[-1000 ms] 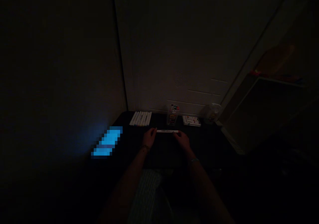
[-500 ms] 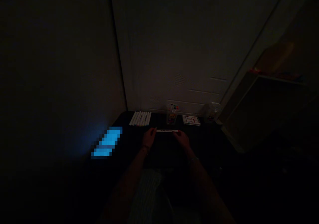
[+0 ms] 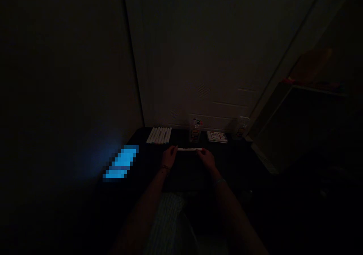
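The scene is very dark. A white marker [image 3: 189, 149] lies level between my two hands above a dark table [image 3: 244, 164]. My left hand [image 3: 169, 156] pinches its left end and my right hand [image 3: 206, 157] pinches its right end. Behind my left hand, a row of several white markers [image 3: 159, 135] lies side by side near the wall.
A clear cup with coloured markers [image 3: 195, 129] and a flat printed pack [image 3: 217, 136] stand at the table's back, with another small container [image 3: 241, 128] to their right. A glowing blue screen [image 3: 121, 163] lies at the left. A dark cabinet [image 3: 306, 122] rises on the right.
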`<state>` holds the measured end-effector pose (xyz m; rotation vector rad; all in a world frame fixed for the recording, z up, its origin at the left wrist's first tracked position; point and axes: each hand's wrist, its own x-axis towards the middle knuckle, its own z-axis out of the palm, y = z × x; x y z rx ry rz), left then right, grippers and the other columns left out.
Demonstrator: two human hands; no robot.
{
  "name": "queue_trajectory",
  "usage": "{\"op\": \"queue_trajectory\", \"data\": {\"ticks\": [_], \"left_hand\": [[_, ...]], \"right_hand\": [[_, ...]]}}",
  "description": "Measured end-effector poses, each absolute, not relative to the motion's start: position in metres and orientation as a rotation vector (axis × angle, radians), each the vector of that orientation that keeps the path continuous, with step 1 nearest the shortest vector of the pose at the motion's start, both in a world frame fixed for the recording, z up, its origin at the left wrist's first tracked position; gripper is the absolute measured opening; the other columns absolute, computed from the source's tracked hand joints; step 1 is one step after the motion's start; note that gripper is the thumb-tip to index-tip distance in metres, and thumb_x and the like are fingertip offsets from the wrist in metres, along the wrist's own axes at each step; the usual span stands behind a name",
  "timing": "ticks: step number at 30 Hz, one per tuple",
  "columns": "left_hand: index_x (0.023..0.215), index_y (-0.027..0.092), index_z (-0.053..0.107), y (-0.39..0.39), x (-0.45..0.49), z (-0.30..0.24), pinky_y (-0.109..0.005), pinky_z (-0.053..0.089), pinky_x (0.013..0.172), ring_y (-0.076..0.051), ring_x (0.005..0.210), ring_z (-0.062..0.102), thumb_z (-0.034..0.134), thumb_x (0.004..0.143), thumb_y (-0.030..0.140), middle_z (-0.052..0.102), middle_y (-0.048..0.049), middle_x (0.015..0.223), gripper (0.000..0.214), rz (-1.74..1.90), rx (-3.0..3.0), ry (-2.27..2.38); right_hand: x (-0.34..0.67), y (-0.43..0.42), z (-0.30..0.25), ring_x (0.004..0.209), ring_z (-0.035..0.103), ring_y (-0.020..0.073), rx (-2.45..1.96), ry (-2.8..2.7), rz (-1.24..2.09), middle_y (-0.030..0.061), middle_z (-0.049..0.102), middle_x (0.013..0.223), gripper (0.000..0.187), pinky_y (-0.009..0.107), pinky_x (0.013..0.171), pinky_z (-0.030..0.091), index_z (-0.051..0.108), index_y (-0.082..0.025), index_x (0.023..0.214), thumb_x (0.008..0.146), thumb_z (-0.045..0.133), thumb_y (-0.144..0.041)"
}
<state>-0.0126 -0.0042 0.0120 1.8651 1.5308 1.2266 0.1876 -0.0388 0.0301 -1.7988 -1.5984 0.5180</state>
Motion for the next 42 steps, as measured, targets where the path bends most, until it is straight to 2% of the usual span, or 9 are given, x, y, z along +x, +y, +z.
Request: {"op": "queue_trajectory", "data": {"ticks": [19,31,42], "left_hand": [[0.083,0.016,0.058,-0.0044,-0.0121,0.0123,-0.021,0.038,0.062,-0.011,0.065,0.051,0.033,0.077,0.047,0.06,-0.001,0.073,0.04,1.215,1.835,1.544],[0.08,0.017,0.058,-0.0024,-0.014,0.0083,-0.019,0.036,0.058,-0.01,0.061,0.05,0.033,0.077,0.047,0.059,0.0002,0.068,0.039,1.222,1.873,1.569],[0.084,0.017,0.057,-0.0018,-0.0139,0.0067,-0.019,0.036,0.06,-0.01,0.066,0.051,0.03,0.078,0.048,0.06,-0.0001,0.074,0.042,1.214,1.875,1.535]], "right_hand": [[0.1862,-0.0409,0.0344,0.088,0.056,0.015,-1.819,-1.588,0.494,0.001,0.061,0.095,0.039,0.023,0.076,0.04,0.057,-0.024,0.1,0.075,0.04,-0.05],[0.1877,-0.0399,0.0324,0.084,0.057,0.0152,-1.806,-1.584,0.505,0.0008,0.062,0.092,0.041,0.023,0.072,0.041,0.058,-0.024,0.097,0.074,0.04,-0.053],[0.1864,-0.0402,0.034,0.085,0.056,0.0146,-1.829,-1.59,0.511,0.0013,0.061,0.095,0.043,0.022,0.074,0.04,0.057,-0.023,0.099,0.075,0.038,-0.053]]}}
